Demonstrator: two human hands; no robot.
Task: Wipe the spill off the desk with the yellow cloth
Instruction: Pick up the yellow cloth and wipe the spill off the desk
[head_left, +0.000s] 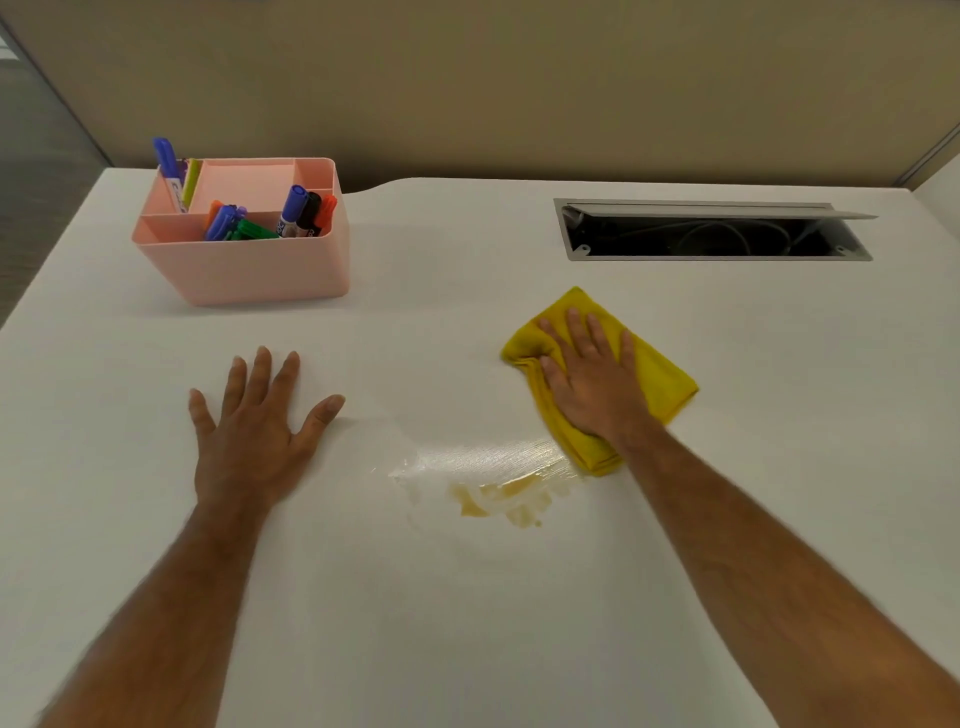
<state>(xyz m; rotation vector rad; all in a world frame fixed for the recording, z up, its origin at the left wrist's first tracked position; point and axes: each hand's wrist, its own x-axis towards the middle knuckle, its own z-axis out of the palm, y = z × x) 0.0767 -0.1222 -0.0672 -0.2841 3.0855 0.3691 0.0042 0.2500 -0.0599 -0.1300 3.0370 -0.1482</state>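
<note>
A folded yellow cloth (660, 369) lies flat on the white desk (467, 623), right of centre. My right hand (592, 374) presses down on it with fingers spread, covering its middle. Just left of the cloth's near corner is a brownish spill (498, 499) with a wet, streaked smear (483, 460) above it. My left hand (254, 431) rests flat on the desk to the left of the spill, fingers apart, holding nothing.
A pink organiser (260, 265) with several coloured markers stands at the back left. An open cable hatch (711, 234) with a raised grey lid sits in the desk at the back right. A beige partition rises behind the desk.
</note>
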